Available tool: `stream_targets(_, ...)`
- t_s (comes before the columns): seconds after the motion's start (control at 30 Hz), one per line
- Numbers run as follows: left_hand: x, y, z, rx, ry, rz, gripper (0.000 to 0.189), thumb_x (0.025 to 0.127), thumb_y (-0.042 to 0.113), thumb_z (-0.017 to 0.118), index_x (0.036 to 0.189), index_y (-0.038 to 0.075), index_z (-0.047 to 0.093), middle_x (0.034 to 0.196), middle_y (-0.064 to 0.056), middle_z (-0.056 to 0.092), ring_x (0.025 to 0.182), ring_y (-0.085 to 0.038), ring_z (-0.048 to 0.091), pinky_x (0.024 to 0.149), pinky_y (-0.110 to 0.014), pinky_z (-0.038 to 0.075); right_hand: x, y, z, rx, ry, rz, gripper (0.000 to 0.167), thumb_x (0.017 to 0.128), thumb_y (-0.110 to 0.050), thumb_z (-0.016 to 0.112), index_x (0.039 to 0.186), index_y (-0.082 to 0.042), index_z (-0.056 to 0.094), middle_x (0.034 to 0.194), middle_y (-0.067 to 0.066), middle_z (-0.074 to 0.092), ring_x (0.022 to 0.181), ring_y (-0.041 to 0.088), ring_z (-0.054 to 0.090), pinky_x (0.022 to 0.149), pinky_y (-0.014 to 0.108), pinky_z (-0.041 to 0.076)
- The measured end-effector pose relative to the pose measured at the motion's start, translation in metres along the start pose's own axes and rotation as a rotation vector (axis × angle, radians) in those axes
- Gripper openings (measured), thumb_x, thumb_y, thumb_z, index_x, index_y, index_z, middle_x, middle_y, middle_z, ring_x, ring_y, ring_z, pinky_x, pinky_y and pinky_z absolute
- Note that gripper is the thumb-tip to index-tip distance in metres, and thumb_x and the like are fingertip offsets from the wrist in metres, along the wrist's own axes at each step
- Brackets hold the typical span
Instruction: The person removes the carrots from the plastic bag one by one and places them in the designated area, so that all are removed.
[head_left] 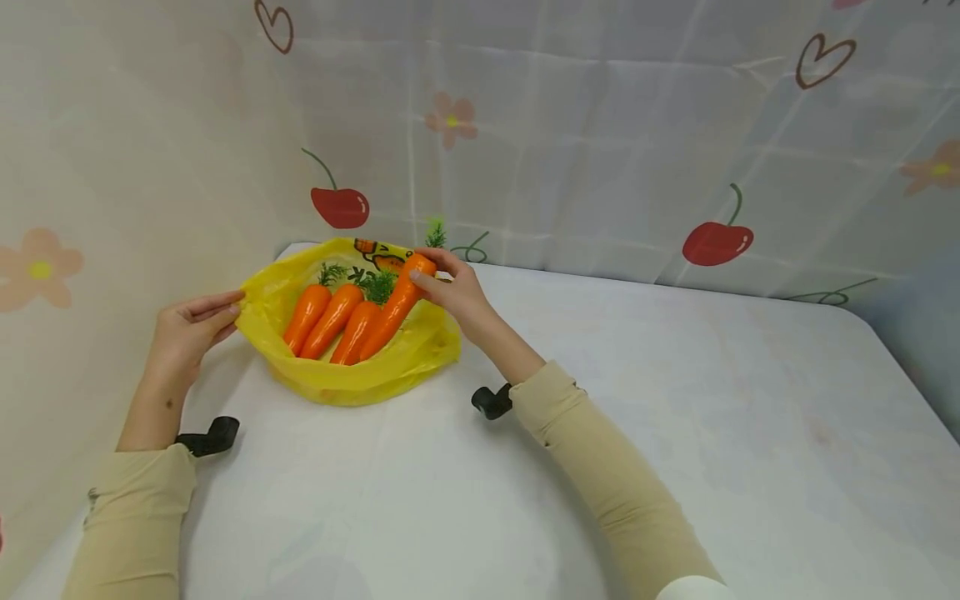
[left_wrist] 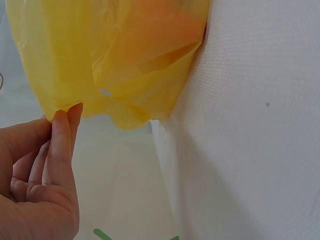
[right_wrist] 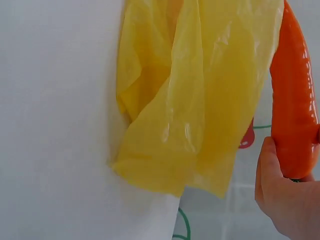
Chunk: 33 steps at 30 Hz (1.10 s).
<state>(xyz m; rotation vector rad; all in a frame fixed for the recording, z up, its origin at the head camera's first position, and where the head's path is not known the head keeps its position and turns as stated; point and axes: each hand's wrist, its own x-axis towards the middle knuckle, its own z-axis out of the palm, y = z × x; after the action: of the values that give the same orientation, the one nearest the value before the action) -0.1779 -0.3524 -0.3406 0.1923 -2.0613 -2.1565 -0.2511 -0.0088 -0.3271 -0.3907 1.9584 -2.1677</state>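
Note:
A yellow plastic bag lies with its mouth spread on the white table, several orange carrots with green tops inside it. At the bag's left edge my left hand pinches the plastic between thumb and fingertips; the left wrist view shows the same pinch by the left hand. My right hand grips one carrot near its leafy end, its tip down among the other carrots. In the right wrist view this carrot stands beside the bag's outer side.
The white table stretches to the right and toward me. A curtain printed with cherries, hearts and flowers hangs behind it and along the left. Black camera mounts sit on both wrists, the left mount close over the table.

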Motion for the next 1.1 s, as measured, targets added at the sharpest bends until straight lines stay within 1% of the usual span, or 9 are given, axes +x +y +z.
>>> stream_targets(0.13,-0.001,0.001,-0.001,-0.014,0.005,-0.003,0.020,0.087,0.001,0.064,0.101,0.012,0.075,0.091,0.010,0.065,0.079,-0.002,0.064,0.068,-0.016,0.051,-0.007,-0.002,-0.020,0.029,0.014,0.007,0.042,0.092,-0.011,0.062,0.132,-0.005,0.050,0.121,0.011,0.047,0.104,0.027,0.056,0.087,0.036,0.050)
stream_targets(0.23,-0.001,0.001,-0.002,-0.024,0.001,-0.007,0.021,0.087,0.001,0.065,0.102,0.011,0.074,0.092,0.009,0.065,0.079,-0.002,0.064,0.068,-0.016,0.051,-0.011,0.000,-0.034,0.036,0.043,0.037,0.042,0.092,-0.012,0.062,0.131,-0.007,0.051,0.121,0.011,0.047,0.105,0.026,0.055,0.089,0.039,0.048)
stream_targets(0.43,-0.001,0.000,-0.003,-0.032,-0.010,-0.021,0.020,0.086,0.003,0.066,0.102,0.011,0.074,0.093,0.009,0.064,0.079,-0.003,0.064,0.069,-0.016,0.051,-0.022,0.007,-0.060,0.017,0.087,0.104,0.042,0.092,-0.013,0.062,0.132,-0.009,0.050,0.123,0.011,0.046,0.106,0.026,0.054,0.089,0.035,0.049)
stream_targets(0.53,0.000,-0.001,-0.003,-0.043,-0.013,-0.024,0.020,0.085,0.003,0.067,0.102,0.010,0.074,0.093,0.009,0.065,0.080,-0.003,0.064,0.070,-0.017,0.051,-0.027,0.010,-0.070,0.007,0.090,0.118,0.041,0.092,-0.012,0.061,0.132,-0.007,0.050,0.123,0.012,0.046,0.106,0.027,0.054,0.089,0.035,0.049)
stream_targets(0.63,0.000,-0.001,-0.002,-0.015,-0.007,-0.015,0.020,0.086,0.004,0.066,0.101,0.013,0.075,0.092,0.010,0.065,0.080,-0.002,0.064,0.070,-0.016,0.051,-0.031,0.014,-0.078,0.005,0.084,0.149,0.040,0.093,-0.011,0.060,0.131,-0.006,0.050,0.124,0.013,0.045,0.107,0.028,0.052,0.090,0.036,0.048)
stream_targets(0.73,0.000,0.000,-0.002,-0.015,-0.005,-0.015,0.021,0.086,0.003,0.065,0.102,0.012,0.074,0.092,0.010,0.065,0.080,-0.002,0.064,0.070,-0.016,0.051,-0.033,0.017,-0.082,-0.030,0.063,0.203,0.041,0.093,-0.011,0.060,0.132,-0.005,0.050,0.125,0.013,0.043,0.107,0.028,0.051,0.091,0.036,0.047)
stream_targets(0.87,0.000,-0.001,-0.002,0.005,0.001,-0.015,0.021,0.086,0.003,0.065,0.103,0.012,0.074,0.092,0.011,0.065,0.080,-0.002,0.064,0.070,-0.016,0.051,-0.035,0.021,-0.085,-0.134,0.013,0.269,0.042,0.092,-0.013,0.061,0.132,-0.007,0.050,0.126,0.012,0.043,0.105,0.027,0.051,0.091,0.035,0.047)
stream_targets(1.0,0.001,-0.003,-0.001,0.019,0.008,-0.010,0.022,0.086,0.002,0.065,0.104,0.013,0.074,0.092,0.012,0.065,0.080,-0.001,0.064,0.071,-0.016,0.051,-0.034,0.024,-0.087,-0.231,-0.035,0.288,0.041,0.092,-0.015,0.062,0.131,-0.008,0.051,0.126,0.012,0.043,0.104,0.026,0.051,0.090,0.033,0.048)
stream_targets(1.1,0.001,-0.003,-0.001,0.021,0.007,-0.007,0.023,0.087,0.002,0.065,0.104,0.013,0.074,0.092,0.012,0.064,0.080,-0.001,0.064,0.071,-0.016,0.051,-0.032,0.026,-0.086,-0.272,-0.045,0.295,0.040,0.091,-0.015,0.062,0.129,-0.007,0.052,0.125,0.012,0.043,0.101,0.026,0.051,0.089,0.032,0.048)
